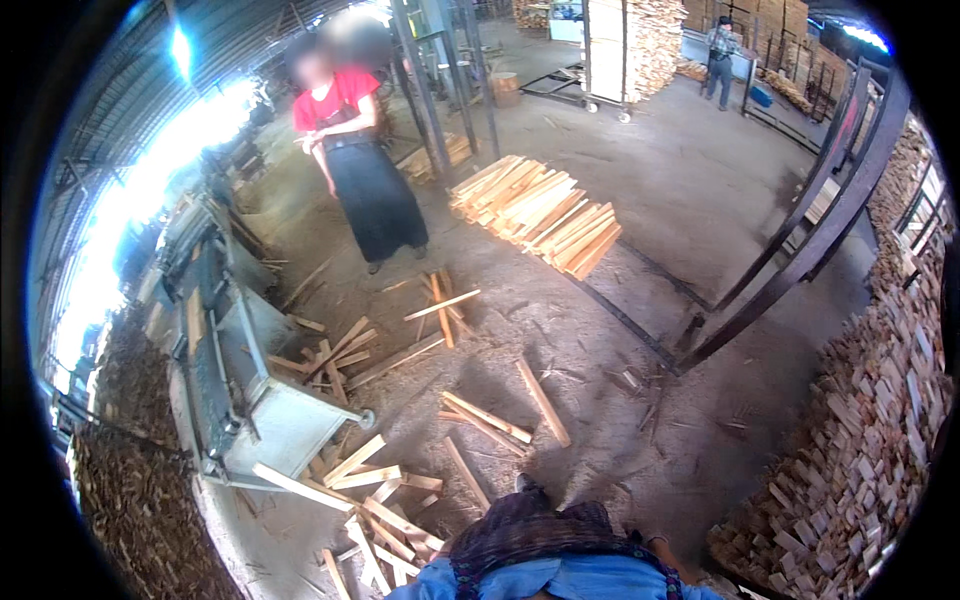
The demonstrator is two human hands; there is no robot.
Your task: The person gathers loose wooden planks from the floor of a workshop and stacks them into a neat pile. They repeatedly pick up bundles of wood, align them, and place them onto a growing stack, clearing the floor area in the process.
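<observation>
At the lower edge, my blue sleeves and dark patterned apron (540,530) show. A small part of my right hand (660,549) appears beside the apron; its fingers are too hidden to make out. My left hand is out of view. Closest to me on the left, loose wooden strips (378,512) lie in a jumbled heap on the floor. More strips lie scattered ahead, among them a single plank (543,402) and a crossed group (442,308). Farther off, a neat stack of strips (540,212) rests on a dark metal frame cart.
A metal machine table (300,415) stands left. The cart's upright frame (790,255) rises at right, before a large wall of stacked wood (860,470). A person in red top and dark apron (365,185) stands ahead; another person (720,62) is far back.
</observation>
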